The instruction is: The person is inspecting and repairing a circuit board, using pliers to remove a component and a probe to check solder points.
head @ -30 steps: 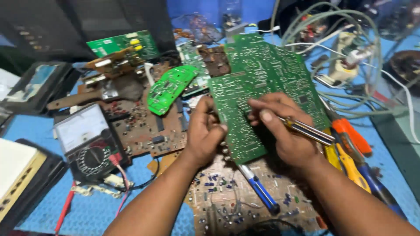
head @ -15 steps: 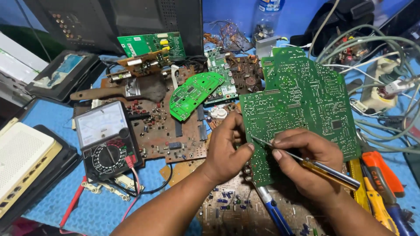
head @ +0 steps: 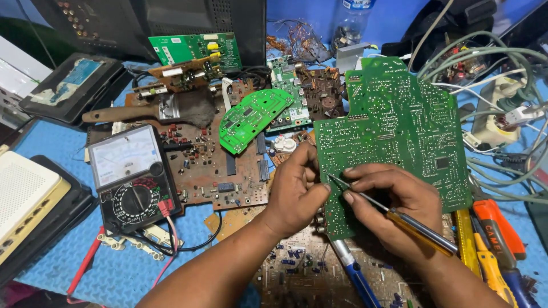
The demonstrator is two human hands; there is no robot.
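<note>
R hand (head: 399,205) grips screwdriver (head: 394,214), tip up-left on green board (head: 394,131); L hand (head: 294,191) grips board edge.

We see a workbench covered by a blue textured mat (head: 54,259) (bare mostly at its near left corner). Along the far edge stands a dark cabinet (head: 171,17), with a blue wall (head: 297,11) behind. Light falls evenly.

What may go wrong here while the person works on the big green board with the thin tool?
The tool tip sits close to the left hand thumb; a slip might poke it. The large green circuit board is held only at its lower edge, so it may tilt. The cables lie right beside the board and could snag it.
</note>
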